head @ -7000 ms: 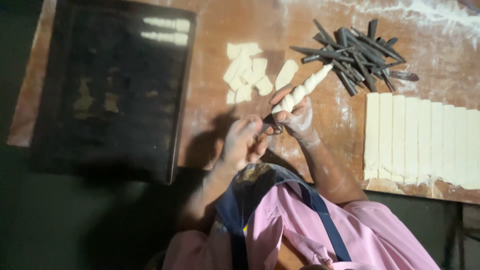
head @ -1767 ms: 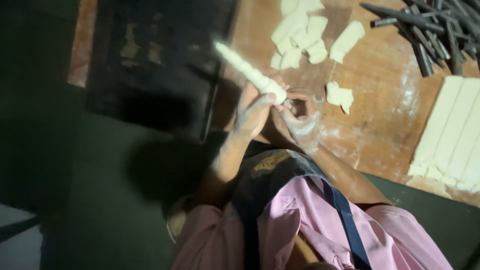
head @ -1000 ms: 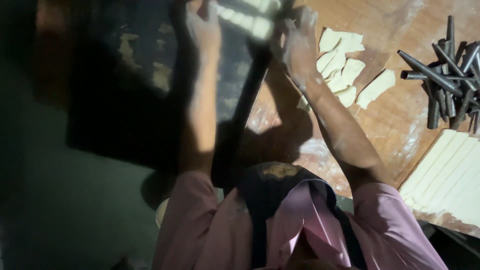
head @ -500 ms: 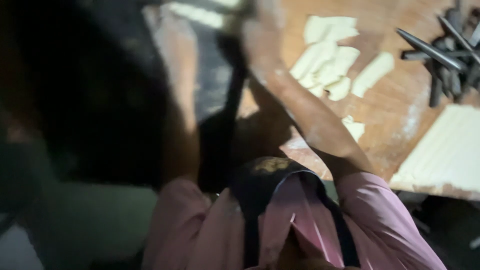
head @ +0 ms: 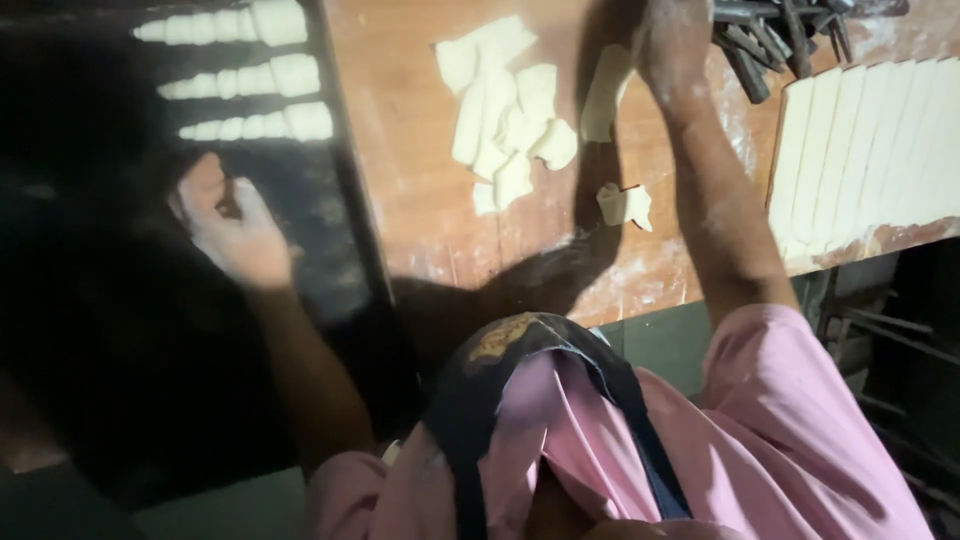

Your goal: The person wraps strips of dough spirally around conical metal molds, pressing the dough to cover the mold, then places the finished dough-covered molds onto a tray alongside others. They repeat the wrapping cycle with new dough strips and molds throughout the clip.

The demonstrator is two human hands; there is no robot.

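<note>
My left hand (head: pixel 235 230) hovers over the dark baking tray (head: pixel 345 215) at the left, fingers loosely spread and nothing in it. Three dough-wrapped cones (head: pixel 240 75) lie in a row on the tray just beyond that hand. My right hand (head: pixel 675 40), dusted with flour, reaches to the top of the view beside a pile of dark metal cones (head: pixel 770 40); its fingertips are in shadow. A heap of pale dough scraps (head: pixel 510 120) lies on the wooden table (head: pixel 420 210) between my arms.
Cut dough strips (head: pixel 870 150) lie side by side at the table's right end. A small dough piece (head: pixel 623 203) sits near the front edge. My pink shirt and dark apron strap (head: pixel 560 400) fill the bottom.
Both hands put a rolled cone down on the tray. The left hand has since drawn back over the tray, and the right has swung right to the metal cones.
</note>
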